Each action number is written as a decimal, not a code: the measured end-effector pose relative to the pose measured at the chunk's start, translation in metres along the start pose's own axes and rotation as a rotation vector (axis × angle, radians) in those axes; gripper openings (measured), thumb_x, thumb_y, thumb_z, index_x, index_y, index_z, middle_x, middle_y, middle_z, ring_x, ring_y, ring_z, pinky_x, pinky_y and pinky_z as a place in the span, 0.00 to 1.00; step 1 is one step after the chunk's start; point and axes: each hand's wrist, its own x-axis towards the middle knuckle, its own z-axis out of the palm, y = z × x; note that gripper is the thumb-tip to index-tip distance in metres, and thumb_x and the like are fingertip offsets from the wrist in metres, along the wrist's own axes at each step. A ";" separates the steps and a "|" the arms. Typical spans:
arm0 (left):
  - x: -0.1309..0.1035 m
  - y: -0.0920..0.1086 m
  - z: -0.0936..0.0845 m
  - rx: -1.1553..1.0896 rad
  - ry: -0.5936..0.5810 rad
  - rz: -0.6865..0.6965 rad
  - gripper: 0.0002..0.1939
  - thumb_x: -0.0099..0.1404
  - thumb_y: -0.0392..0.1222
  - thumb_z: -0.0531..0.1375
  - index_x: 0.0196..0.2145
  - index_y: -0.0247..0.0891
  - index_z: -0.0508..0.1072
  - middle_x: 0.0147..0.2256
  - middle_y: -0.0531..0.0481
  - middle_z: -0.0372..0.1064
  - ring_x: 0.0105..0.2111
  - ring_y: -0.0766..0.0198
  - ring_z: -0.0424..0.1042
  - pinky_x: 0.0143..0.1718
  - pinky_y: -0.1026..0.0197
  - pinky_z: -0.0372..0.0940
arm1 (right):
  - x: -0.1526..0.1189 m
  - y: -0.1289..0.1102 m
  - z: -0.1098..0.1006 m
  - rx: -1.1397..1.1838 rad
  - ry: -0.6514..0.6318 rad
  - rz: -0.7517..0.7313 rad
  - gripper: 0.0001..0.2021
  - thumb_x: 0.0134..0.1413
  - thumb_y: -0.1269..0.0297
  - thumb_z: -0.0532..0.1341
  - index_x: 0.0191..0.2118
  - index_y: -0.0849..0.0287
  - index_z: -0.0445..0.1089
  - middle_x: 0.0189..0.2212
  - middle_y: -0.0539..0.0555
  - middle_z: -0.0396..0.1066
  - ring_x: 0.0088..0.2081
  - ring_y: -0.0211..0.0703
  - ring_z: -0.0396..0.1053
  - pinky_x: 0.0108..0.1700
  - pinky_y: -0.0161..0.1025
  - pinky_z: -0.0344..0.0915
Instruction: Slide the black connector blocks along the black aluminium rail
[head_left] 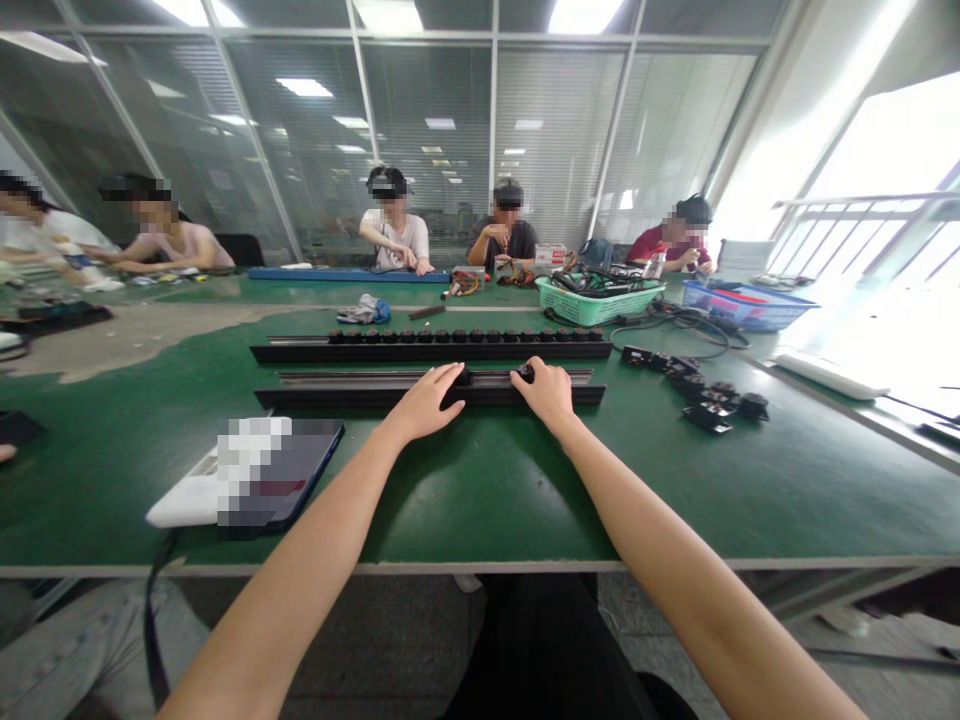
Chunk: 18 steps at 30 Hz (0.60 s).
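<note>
A long black rail [345, 397] with a grey channel lies across the table in front of me. My left hand [427, 405] rests over its middle, thumb and fingers apart, next to a small black module [466, 377] seated in the channel. Further right on the same rail, my right hand [549, 388] has its fingers curled on another small black module [527, 372], mostly hidden by the fingers. Just behind lies a second black rail [427, 352], carrying a row of several similar black modules [459, 337].
Loose black modules [709, 395] lie to the right. Behind them are cables [694, 325], a green basket [596, 303] and a blue basket [750, 308]. A phone-like dark device and white object [187, 490] lie front left. Several people sit across the table [480, 490].
</note>
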 end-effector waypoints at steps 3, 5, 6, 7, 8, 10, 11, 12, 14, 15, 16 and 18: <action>0.000 0.000 0.000 -0.004 0.000 0.000 0.36 0.72 0.53 0.53 0.72 0.35 0.55 0.71 0.38 0.53 0.71 0.50 0.54 0.72 0.47 0.51 | 0.000 0.000 -0.001 0.013 -0.010 0.004 0.17 0.68 0.50 0.56 0.48 0.57 0.74 0.39 0.59 0.80 0.44 0.53 0.75 0.49 0.43 0.59; 0.000 -0.001 0.000 -0.004 0.001 -0.001 0.36 0.72 0.53 0.53 0.72 0.36 0.55 0.71 0.39 0.53 0.71 0.50 0.55 0.72 0.46 0.52 | 0.000 0.000 -0.001 0.019 -0.007 0.010 0.17 0.68 0.51 0.57 0.49 0.57 0.74 0.39 0.59 0.80 0.44 0.52 0.75 0.49 0.43 0.59; 0.000 -0.001 0.000 -0.004 0.001 -0.002 0.36 0.72 0.53 0.53 0.72 0.36 0.55 0.71 0.39 0.53 0.71 0.50 0.55 0.72 0.46 0.52 | 0.000 -0.001 -0.001 0.023 -0.004 0.014 0.16 0.68 0.51 0.57 0.49 0.57 0.74 0.39 0.59 0.80 0.44 0.52 0.76 0.49 0.43 0.59; 0.000 -0.001 0.000 -0.004 0.000 -0.003 0.36 0.72 0.53 0.53 0.72 0.36 0.55 0.71 0.39 0.53 0.71 0.50 0.55 0.71 0.46 0.52 | 0.000 -0.001 -0.001 0.029 -0.001 0.018 0.16 0.68 0.51 0.57 0.48 0.56 0.74 0.39 0.59 0.80 0.44 0.52 0.76 0.49 0.43 0.59; 0.000 -0.002 0.001 -0.005 0.001 -0.004 0.36 0.72 0.53 0.53 0.72 0.36 0.55 0.71 0.39 0.53 0.71 0.50 0.55 0.71 0.46 0.52 | 0.000 -0.001 -0.001 0.037 0.000 0.023 0.16 0.67 0.51 0.57 0.48 0.56 0.74 0.39 0.58 0.80 0.44 0.52 0.76 0.48 0.42 0.59; 0.000 -0.002 0.001 -0.006 0.002 -0.003 0.36 0.72 0.53 0.53 0.71 0.36 0.55 0.71 0.39 0.54 0.71 0.50 0.55 0.72 0.46 0.52 | 0.001 0.000 -0.001 0.053 0.002 0.033 0.15 0.67 0.51 0.58 0.47 0.56 0.75 0.38 0.58 0.80 0.43 0.52 0.76 0.48 0.42 0.59; 0.000 -0.003 0.001 -0.007 0.002 -0.002 0.36 0.72 0.53 0.53 0.71 0.35 0.55 0.71 0.38 0.54 0.71 0.50 0.55 0.72 0.46 0.52 | 0.001 0.000 -0.001 0.060 0.003 0.036 0.15 0.66 0.51 0.59 0.47 0.55 0.75 0.38 0.57 0.80 0.43 0.51 0.76 0.48 0.42 0.59; 0.000 -0.003 0.001 -0.007 0.003 -0.001 0.36 0.72 0.53 0.53 0.71 0.35 0.56 0.71 0.38 0.54 0.71 0.50 0.55 0.72 0.47 0.52 | 0.001 0.001 -0.001 0.065 0.005 0.038 0.15 0.66 0.51 0.59 0.47 0.55 0.75 0.37 0.57 0.80 0.43 0.51 0.76 0.48 0.42 0.59; 0.000 -0.003 0.001 -0.008 0.000 -0.001 0.36 0.72 0.53 0.53 0.71 0.33 0.56 0.71 0.37 0.54 0.71 0.50 0.55 0.72 0.47 0.52 | 0.002 0.002 0.000 0.068 0.013 0.037 0.15 0.66 0.51 0.59 0.47 0.55 0.75 0.36 0.57 0.80 0.42 0.51 0.76 0.48 0.42 0.59; 0.000 -0.003 0.001 -0.009 -0.001 -0.002 0.36 0.72 0.53 0.53 0.71 0.32 0.56 0.71 0.37 0.54 0.71 0.50 0.54 0.72 0.47 0.52 | 0.002 0.002 0.001 0.068 0.018 0.034 0.15 0.66 0.51 0.59 0.47 0.55 0.76 0.36 0.57 0.80 0.43 0.51 0.76 0.49 0.42 0.59; 0.000 -0.003 0.001 -0.011 -0.001 -0.002 0.36 0.72 0.53 0.53 0.71 0.32 0.56 0.71 0.37 0.54 0.71 0.50 0.54 0.72 0.47 0.52 | 0.002 0.002 0.002 0.067 0.024 0.030 0.15 0.66 0.51 0.59 0.47 0.55 0.76 0.36 0.57 0.80 0.43 0.52 0.76 0.50 0.43 0.59; 0.000 -0.003 0.001 -0.014 0.000 -0.005 0.36 0.72 0.53 0.53 0.71 0.33 0.56 0.71 0.38 0.54 0.71 0.50 0.54 0.72 0.47 0.52 | 0.002 0.003 0.003 0.067 0.035 0.024 0.16 0.66 0.51 0.58 0.47 0.56 0.75 0.37 0.57 0.80 0.44 0.52 0.76 0.51 0.43 0.59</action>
